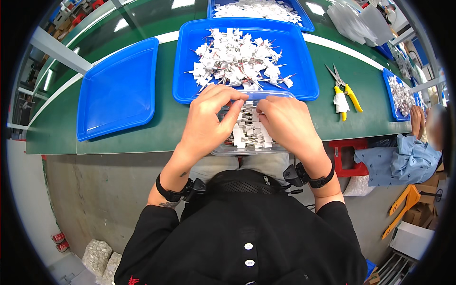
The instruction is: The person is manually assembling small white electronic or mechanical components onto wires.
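Note:
My left hand (209, 118) and my right hand (287, 121) rest over a clear plastic box (247, 150) at the near edge of the green table. The box holds several small white tagged parts (249, 130) stacked in rows. The fingers of both hands are curled down onto these parts, and the fingertips meet near the box's far rim. Just beyond stands a blue tray (304, 71) with a loose heap of the same white parts with thin red and dark leads (237, 59).
An empty blue tray (118, 90) lies to the left. Yellow-handled snips (344, 90) lie to the right of the middle tray. Another blue tray of white parts (259, 9) sits behind. A second person in a blue shirt (408, 159) sits at the right by a further tray (399, 95).

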Available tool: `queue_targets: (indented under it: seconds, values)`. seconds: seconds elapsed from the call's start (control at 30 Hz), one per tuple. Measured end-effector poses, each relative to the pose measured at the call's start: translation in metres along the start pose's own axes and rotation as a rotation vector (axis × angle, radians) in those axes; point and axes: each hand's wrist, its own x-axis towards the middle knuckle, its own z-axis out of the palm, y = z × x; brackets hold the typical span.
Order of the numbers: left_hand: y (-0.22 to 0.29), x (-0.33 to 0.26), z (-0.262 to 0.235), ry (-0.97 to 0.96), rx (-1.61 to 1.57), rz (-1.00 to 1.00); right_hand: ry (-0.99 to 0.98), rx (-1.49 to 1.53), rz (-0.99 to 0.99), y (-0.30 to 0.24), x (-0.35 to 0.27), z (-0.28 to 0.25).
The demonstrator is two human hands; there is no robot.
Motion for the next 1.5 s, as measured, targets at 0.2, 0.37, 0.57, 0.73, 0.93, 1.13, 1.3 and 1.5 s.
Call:
queue_targets:
  seconds: [0.2, 0.37, 0.57, 0.73, 0.93, 1.13, 1.3, 1.5]
  values:
    - [-0.001, -0.001, 0.001, -0.004, 0.046, 0.018, -0.047, -0.026, -0.011, -0.002, 0.005, -0.004]
    - [-0.003, -0.002, 0.002, 0.012, 0.050, 0.045, -0.052, 0.030, -0.021, 0.000, 0.009, -0.004]
    - [-0.003, -0.001, 0.002, 0.006, 0.070, 0.061, -0.092, 0.047, -0.034, 0.004, 0.011, 0.000]
    - [0.001, -0.001, -0.001, -0.003, 0.038, 0.011, -0.001, 0.128, -0.069, 0.003, 0.003, -0.007]
    - [0.005, -0.004, -0.004, 0.024, -0.080, -0.058, 0.200, 0.304, -0.015, -0.002, 0.000, -0.025]
    - [0.021, -0.003, -0.009, -0.077, -0.227, -0.098, 0.133, 1.026, 0.249, -0.005, -0.001, -0.025]
    - [0.018, -0.004, -0.010, -0.078, -0.268, -0.129, 0.175, 1.311, 0.289, -0.007, 0.002, -0.021]
    - [0.016, -0.007, -0.007, -0.021, -0.291, -0.119, 0.098, 1.332, 0.320, -0.008, 0.000, -0.029]
